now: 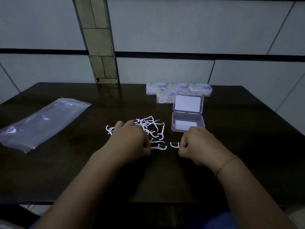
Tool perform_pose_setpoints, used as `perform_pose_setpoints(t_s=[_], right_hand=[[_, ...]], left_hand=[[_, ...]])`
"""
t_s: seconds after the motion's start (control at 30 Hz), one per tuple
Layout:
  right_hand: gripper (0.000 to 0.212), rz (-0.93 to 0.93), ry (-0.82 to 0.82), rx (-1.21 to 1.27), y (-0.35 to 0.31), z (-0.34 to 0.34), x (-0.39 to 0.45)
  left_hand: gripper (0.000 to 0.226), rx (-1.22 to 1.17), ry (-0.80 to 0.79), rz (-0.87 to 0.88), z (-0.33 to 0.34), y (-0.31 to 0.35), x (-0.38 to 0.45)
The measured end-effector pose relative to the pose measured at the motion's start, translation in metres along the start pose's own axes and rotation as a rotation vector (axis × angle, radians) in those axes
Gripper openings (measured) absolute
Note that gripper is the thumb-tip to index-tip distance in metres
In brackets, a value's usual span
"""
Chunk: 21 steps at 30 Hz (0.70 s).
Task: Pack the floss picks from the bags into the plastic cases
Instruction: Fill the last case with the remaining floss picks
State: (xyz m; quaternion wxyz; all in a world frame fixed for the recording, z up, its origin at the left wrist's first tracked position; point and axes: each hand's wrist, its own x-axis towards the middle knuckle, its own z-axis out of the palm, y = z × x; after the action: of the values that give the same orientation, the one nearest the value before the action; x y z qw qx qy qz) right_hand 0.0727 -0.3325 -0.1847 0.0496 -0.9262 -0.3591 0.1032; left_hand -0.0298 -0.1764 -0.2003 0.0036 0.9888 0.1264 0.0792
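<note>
Both hands are pinching floss picks, the left hand (132,141) one (159,147) beside the loose pile (148,128), the right hand (196,142) another (175,145) just below the open case (188,123), probably lining them up for it.

Bare table (239,154) right; loose picks (153,128) crowd the open case (188,123), seemingly empty.
</note>
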Motion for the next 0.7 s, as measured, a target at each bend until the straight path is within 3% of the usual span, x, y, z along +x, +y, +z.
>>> perform_pose_setpoints(t_s=[0.1,0.27,0.47,0.7], right_hand=[[0.011,-0.007,0.107,0.122,0.004,-0.004,-0.003],[0.016,-0.019,0.458,0.123,0.015,-0.015,0.007],[0.031,0.012,0.445,0.009,0.022,-0.005,0.03],[0.024,0.119,0.614,0.304,0.038,0.005,0.027]], left_hand=[[0.014,0.008,0.004,0.0,0.0,0.003,0.001],[0.012,-0.001,0.002,0.013,0.0,0.004,0.002],[0.012,0.03,0.016,0.032,0.001,0.005,0.005],[0.011,-0.072,0.055,0.077,-0.005,0.012,0.016]])
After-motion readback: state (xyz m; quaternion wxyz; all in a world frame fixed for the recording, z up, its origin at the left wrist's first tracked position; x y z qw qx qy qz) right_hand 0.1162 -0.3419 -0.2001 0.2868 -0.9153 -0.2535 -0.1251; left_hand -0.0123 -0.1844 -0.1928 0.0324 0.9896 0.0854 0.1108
